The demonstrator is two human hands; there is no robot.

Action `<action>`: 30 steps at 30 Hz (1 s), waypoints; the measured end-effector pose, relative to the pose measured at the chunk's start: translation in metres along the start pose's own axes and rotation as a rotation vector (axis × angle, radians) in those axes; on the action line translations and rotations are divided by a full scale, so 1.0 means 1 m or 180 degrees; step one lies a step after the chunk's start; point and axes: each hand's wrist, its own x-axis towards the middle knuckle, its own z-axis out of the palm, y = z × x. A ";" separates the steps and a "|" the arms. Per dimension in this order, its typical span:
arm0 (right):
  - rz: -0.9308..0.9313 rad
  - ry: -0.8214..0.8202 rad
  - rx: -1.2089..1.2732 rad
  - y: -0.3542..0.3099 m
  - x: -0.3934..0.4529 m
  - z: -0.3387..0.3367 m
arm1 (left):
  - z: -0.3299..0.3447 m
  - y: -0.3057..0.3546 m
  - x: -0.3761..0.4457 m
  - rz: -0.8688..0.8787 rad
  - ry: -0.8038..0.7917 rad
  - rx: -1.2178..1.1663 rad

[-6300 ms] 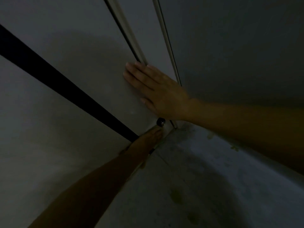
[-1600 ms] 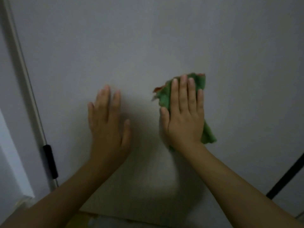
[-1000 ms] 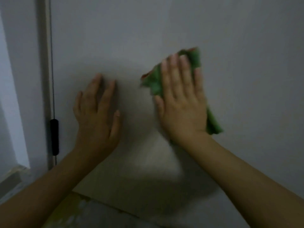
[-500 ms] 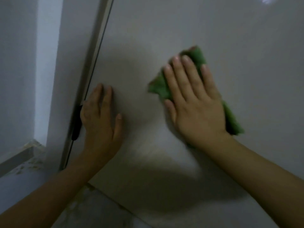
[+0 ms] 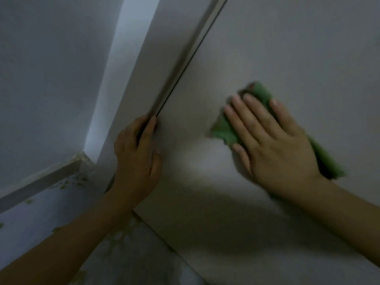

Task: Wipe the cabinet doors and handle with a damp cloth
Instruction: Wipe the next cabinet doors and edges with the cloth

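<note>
Nearest me, the left hand (image 5: 136, 153) curls its fingers over the door's (image 5: 287, 48) left edge, steadying it. Further right, the right hand (image 5: 273, 145) lies flat, fingers straight, pressing the green cloth (image 5: 223, 130) onto the panel. Unwiped door runs up and right, lengthwise from that hand, I'd judge.
</note>
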 end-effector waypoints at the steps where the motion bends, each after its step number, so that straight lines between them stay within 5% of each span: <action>1: 0.0080 0.0069 -0.0044 -0.009 0.016 0.004 | -0.001 -0.004 -0.002 -0.0069 0.0003 -0.0047; 7: -0.0915 -0.0497 -0.0277 -0.101 0.022 0.049 | 0.005 -0.022 -0.015 -0.0010 -0.0260 -0.0104; 11: -0.1624 -0.0951 -0.0485 -0.089 -0.016 0.041 | 0.007 -0.024 -0.018 -0.0020 -0.0230 -0.0110; 15: -0.0937 -0.0565 0.0020 -0.056 0.003 0.029 | 0.006 -0.023 -0.018 -0.0087 -0.0194 -0.0099; 19: -0.0675 -0.0226 -0.0293 -0.078 0.037 0.039 | 0.003 -0.031 -0.019 -0.0066 -0.0283 -0.0133; 22: -0.0913 -0.0578 -0.0301 -0.132 0.041 0.058 | 0.006 -0.038 -0.022 -0.0115 -0.0247 -0.0169; 25: -0.1774 -0.1157 -0.0279 -0.175 -0.003 0.080 | 0.009 -0.041 -0.024 -0.0081 -0.0303 -0.0220; 27: -0.2172 -0.1749 -0.0269 -0.176 -0.035 0.075 | 0.009 -0.046 -0.028 -0.0049 -0.0341 -0.0238; 30: -0.2372 -0.1951 -0.0107 -0.152 -0.045 0.058 | 0.009 -0.053 -0.031 -0.0006 -0.0360 -0.0235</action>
